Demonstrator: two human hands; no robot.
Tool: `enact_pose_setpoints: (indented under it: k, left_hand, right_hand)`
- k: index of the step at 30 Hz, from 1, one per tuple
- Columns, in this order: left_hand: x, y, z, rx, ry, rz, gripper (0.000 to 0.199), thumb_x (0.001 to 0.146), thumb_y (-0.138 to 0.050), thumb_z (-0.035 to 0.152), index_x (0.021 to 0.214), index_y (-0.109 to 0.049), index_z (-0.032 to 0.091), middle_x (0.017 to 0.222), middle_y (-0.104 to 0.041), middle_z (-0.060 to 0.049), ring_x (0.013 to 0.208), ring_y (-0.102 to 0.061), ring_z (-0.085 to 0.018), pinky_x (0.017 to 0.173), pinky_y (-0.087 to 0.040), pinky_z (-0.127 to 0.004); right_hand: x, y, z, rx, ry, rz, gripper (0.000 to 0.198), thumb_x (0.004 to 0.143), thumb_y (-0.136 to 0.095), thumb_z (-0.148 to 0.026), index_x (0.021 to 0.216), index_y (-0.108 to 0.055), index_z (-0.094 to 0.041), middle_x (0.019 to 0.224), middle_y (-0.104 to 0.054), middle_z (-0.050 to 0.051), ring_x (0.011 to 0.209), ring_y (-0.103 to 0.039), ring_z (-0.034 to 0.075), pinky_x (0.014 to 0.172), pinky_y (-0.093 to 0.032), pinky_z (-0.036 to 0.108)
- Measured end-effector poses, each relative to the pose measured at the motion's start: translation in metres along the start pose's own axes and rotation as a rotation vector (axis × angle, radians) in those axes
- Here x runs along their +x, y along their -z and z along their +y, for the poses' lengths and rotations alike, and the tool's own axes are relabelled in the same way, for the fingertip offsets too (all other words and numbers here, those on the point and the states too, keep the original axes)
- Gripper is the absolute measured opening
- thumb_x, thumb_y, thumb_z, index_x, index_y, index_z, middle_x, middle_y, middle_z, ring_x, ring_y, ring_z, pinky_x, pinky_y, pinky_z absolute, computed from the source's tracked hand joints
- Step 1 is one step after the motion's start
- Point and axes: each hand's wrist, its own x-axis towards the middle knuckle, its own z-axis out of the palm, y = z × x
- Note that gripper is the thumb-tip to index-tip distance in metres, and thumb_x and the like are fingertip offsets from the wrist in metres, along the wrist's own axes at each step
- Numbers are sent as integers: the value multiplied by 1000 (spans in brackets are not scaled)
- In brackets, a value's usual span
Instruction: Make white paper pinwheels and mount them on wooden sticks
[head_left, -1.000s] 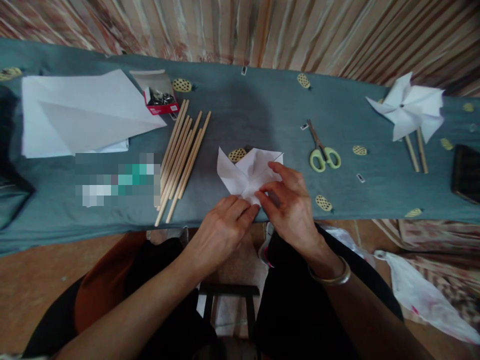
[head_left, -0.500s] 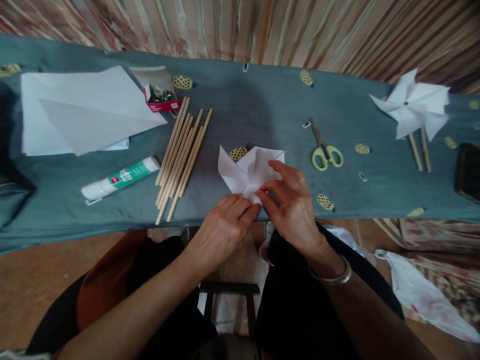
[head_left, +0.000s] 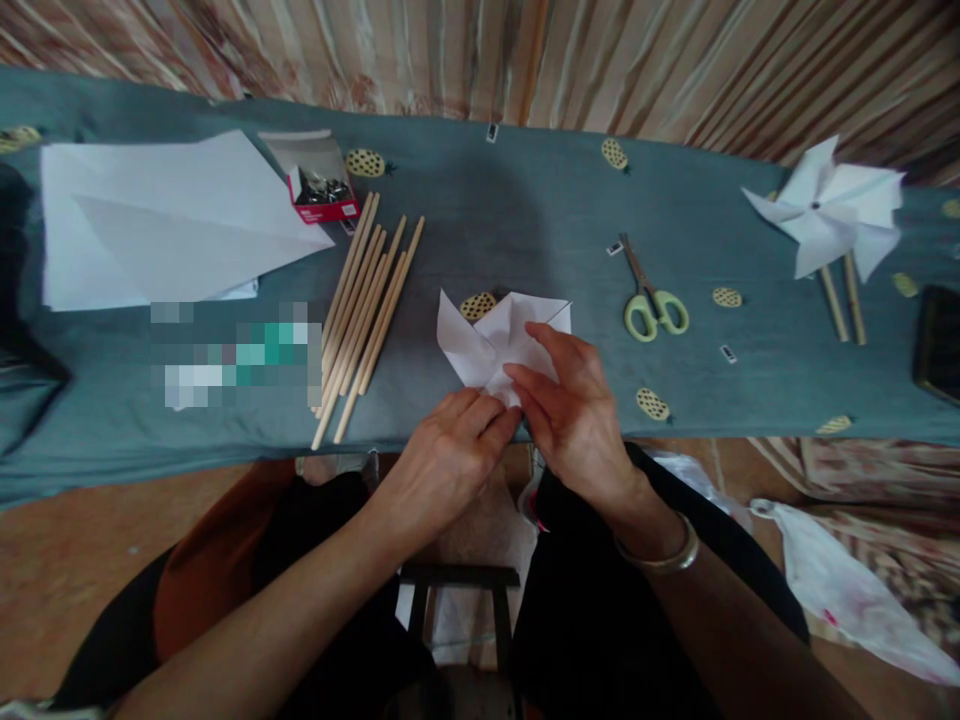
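Observation:
A white paper pinwheel [head_left: 499, 340], partly folded with pointed blades, lies near the table's front edge. My left hand [head_left: 454, 445] is closed on its near side, fingers curled over the paper. Over the right side of the paper, my right hand [head_left: 574, 415] has its thumb and bent fingers drawn together at the folds near the middle, with another finger resting farther up. My fingers cover the near corner and part of the centre. A bracelet [head_left: 664, 555] circles my right wrist.
Left of the pinwheel lie several wooden sticks [head_left: 367, 310], an open box of metal pins [head_left: 326, 195], white paper sheets [head_left: 150, 225] and a pixelated white-and-green tube [head_left: 247, 360]. Green-handled scissors [head_left: 652, 310] lie to the right. Farther right are finished-looking pinwheels [head_left: 832, 210] on sticks and a dark object [head_left: 937, 345].
The fingers of my right hand have shifted slightly left across the paper. My left hand and the pinwheel have hardly moved. The tube at left is now pixelated.

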Motion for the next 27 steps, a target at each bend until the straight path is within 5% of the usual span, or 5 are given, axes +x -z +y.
enact_pose_setpoints:
  k: [16, 27]
  left_hand:
    - [0, 1, -1, -41, 26, -81, 17, 90, -51, 10, 101, -64, 6, 89, -64, -10, 85, -58, -23, 76, -56, -37]
    - [1, -2, -1, -14, 30, -69, 19, 93, -48, 16, 98, -65, 10, 90, -64, -9, 86, -59, -21, 76, -55, -35]
  right_hand:
    - [2, -3, -8, -29, -53, -155, 33, 92, -45, -15, 116, -56, -33, 142, -49, 3, 133, -42, 30, 107, -38, 52]
    - [3, 1, -1, 28, -57, -55, 35, 87, -42, -10, 105, -65, -29, 139, -53, 3, 129, -47, 26, 104, -45, 48]
